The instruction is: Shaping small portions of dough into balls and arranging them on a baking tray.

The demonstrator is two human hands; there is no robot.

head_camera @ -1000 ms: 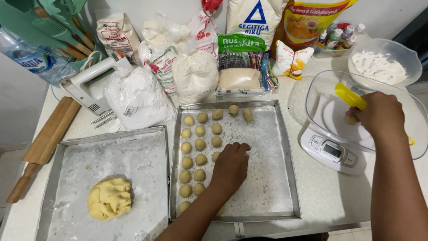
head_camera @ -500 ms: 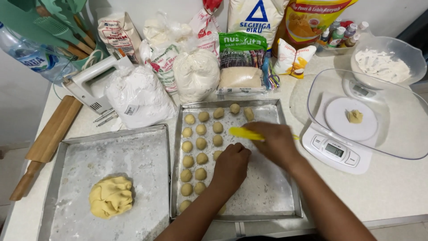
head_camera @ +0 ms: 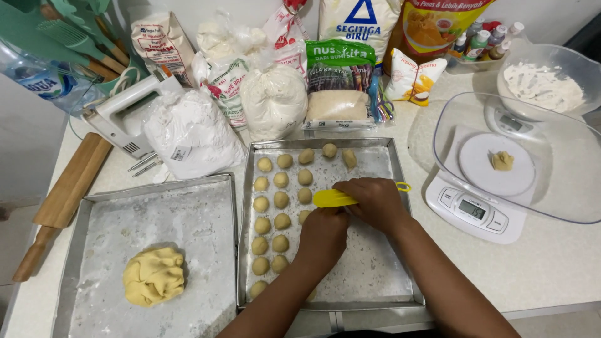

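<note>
Over floured baking tray, your hands meeting: right hand gripping yellow scraper, left hand curled beneath, contents hidden. Scraper tip hovering beside dough balls; slip risks denting neighbours. Pale countertop crowding with flour bags, kitchen scale, rolling pin.

Packages crowd counter's 12 o'clock edge:
- white flour sack with blue triangle
- orange-yellow pouch, 1 o'clock
- green-topped sugar bag, below
- clear bags of white powder, 11 o'clock
- small grey scale screen, 3 o'clock
</note>
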